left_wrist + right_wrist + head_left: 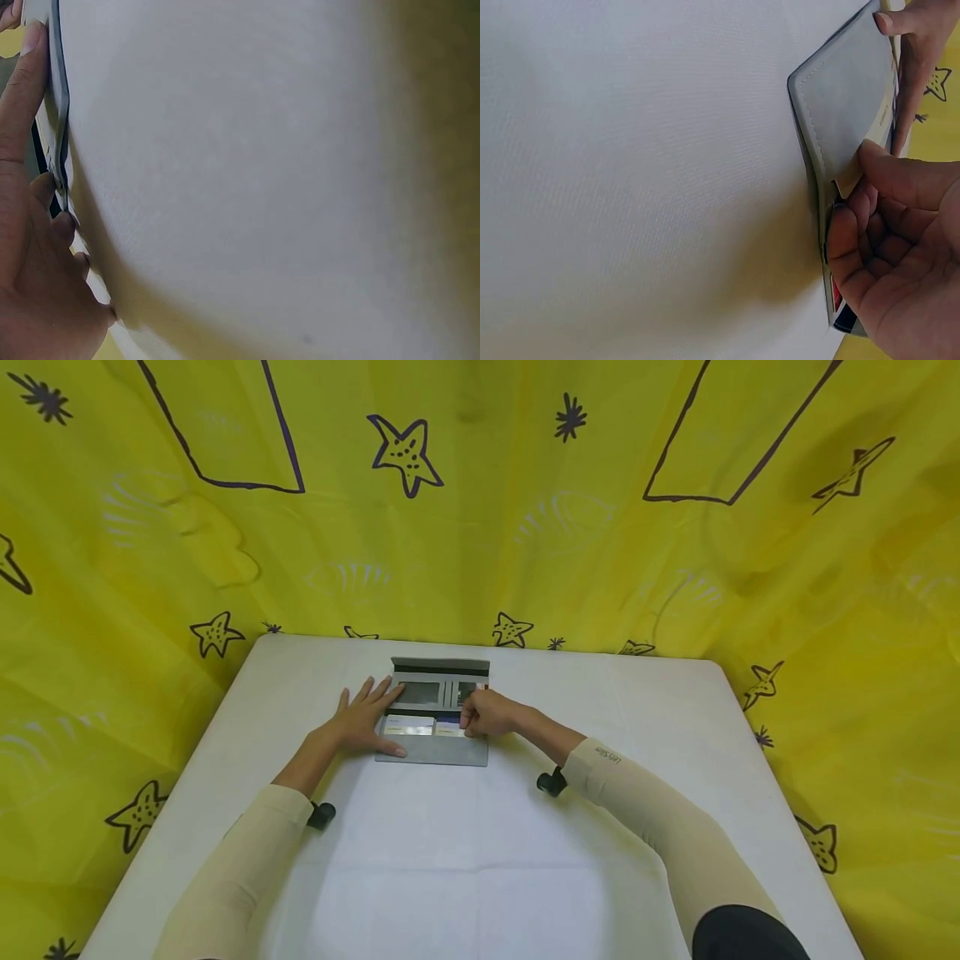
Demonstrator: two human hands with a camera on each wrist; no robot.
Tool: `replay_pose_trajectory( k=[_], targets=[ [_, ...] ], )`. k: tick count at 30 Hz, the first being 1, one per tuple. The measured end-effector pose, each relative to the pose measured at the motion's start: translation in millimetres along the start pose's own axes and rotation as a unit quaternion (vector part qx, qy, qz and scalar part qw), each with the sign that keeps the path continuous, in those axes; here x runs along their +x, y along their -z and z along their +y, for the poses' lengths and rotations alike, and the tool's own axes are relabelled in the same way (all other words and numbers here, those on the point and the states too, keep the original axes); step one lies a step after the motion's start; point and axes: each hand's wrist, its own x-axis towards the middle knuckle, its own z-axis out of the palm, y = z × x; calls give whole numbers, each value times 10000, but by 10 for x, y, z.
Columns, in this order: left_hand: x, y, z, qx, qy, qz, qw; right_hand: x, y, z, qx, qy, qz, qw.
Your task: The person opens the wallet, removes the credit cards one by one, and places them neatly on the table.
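Your grey wallet (438, 714) lies opened flat on the far middle of the white table (637, 793), its long axis running left to right across you, card slots facing up. Your left hand (363, 722) rests flat on its left part, fingers straight and spread, thumb along the near edge. Your right hand (491, 714) sits at the wallet's right end, fingers (870, 247) curled and pinching a card (849, 180) that pokes out of a slot there; the card's free edge points toward your right. Both hands touch the wallet, the right one nearer the card. A yellow cloth with drawn stars (480, 527) walls the table on three sides.
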Motion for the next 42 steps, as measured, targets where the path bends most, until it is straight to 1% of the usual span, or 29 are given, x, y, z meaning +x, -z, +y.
replay_pose_trajectory(
  k=[6,13,21,29,31,36,38,42],
  targets=[
    [10,17,23,-36,27,-16,10000,9,22,22,10,-1,-3,10000],
    [15,20,31,-84,44,-13,10000,5,55,38,228,-74,-33,9997],
    [11,14,24,-50,40,-1,10000,4,103,91,269,-82,206,9994],
    [20,-1,2,-45,26,3,10000,28,115,150,322,66,370,9988],
    [23,-6,-2,-31,32,-9,10000,28,118,162,440,108,414,9981],
    [19,-13,-3,-10,48,-39,10000,25,116,199,984,255,418,9939],
    [14,-13,-1,-25,42,-27,10000,28,107,215,1127,336,399,9923],
    [2,-17,-4,-26,18,-4,10000,27,95,240,1121,499,417,9916]
  ],
)
